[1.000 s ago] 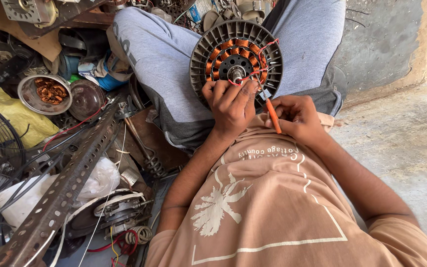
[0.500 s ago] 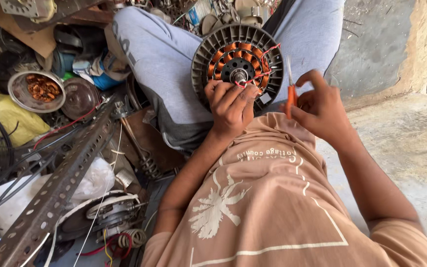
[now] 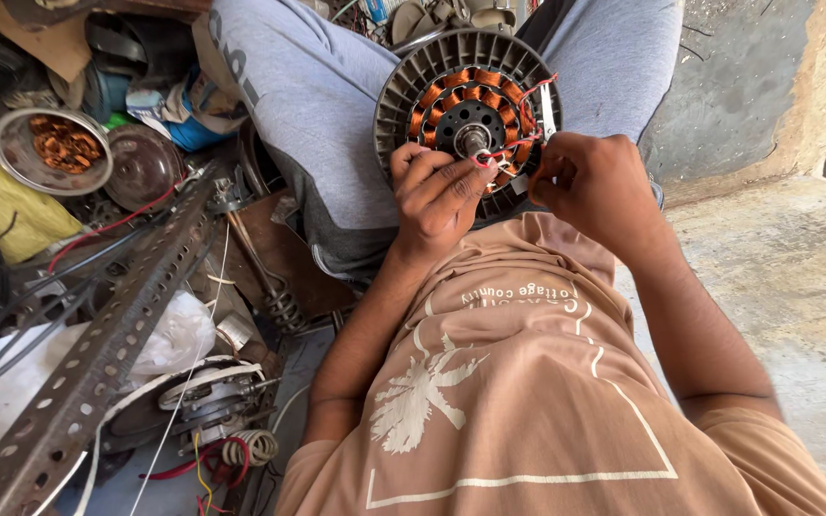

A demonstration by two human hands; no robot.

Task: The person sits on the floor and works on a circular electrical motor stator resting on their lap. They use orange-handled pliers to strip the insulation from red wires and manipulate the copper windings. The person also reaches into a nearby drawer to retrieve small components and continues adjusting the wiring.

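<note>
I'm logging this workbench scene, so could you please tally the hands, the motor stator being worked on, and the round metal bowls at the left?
Hands: 2, left hand and right hand
Motor stator: 1
Round metal bowls: 2, copper-scrap bowl and dark bowl
Total: 5

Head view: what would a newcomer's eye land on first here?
The round grey fan motor with orange copper coils, propped between the person's knees at top centre. Both hands meet on it: the left hand pinches a red wire near the hub, the right hand beside it. A perforated metal angle bar crosses the clutter at left.
</note>
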